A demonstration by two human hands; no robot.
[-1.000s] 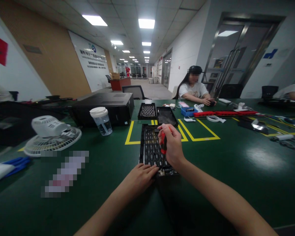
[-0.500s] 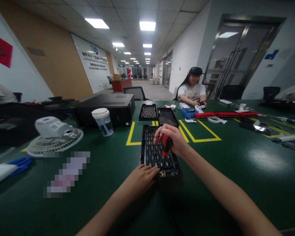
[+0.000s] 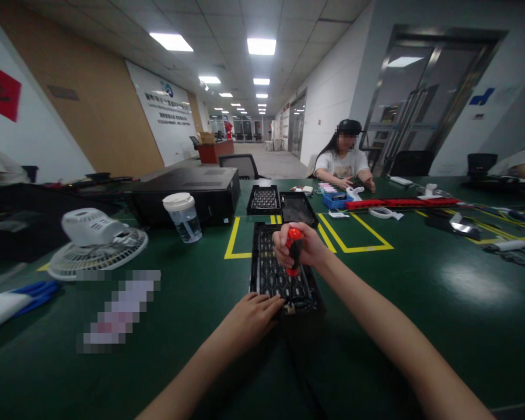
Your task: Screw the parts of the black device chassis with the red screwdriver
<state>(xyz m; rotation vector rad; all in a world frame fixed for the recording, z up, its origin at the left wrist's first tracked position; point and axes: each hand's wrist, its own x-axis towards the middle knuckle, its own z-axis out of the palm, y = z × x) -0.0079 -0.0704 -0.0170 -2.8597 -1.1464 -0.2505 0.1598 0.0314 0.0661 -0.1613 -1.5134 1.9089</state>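
Observation:
A black open case (image 3: 269,274) with rows of dark rounded cells lies lengthwise in front of me on the green table. My right hand (image 3: 304,248) is wrapped round the red and black handle of a screwdriver (image 3: 294,256). The screwdriver stands nearly upright, its shaft pointing down at the near end of the case, close to a small light-coloured part (image 3: 290,310). The exact contact of its tip is too small to tell. My left hand (image 3: 254,315) lies flat with fingers stretched out, the fingertips resting on the case's near left edge.
Beyond the case sit a second case with round cells (image 3: 265,199) and a dark tray (image 3: 298,209). On the left are a lidded cup (image 3: 184,219), a white fan (image 3: 98,242) and a large black box (image 3: 188,189). A person (image 3: 345,157) sits across the table, beside a blue bin (image 3: 336,200).
My right hand has turned its grip on the screwdriver, and more of the red handle top shows. My left hand has stayed put. The person opposite has shifted a hand.

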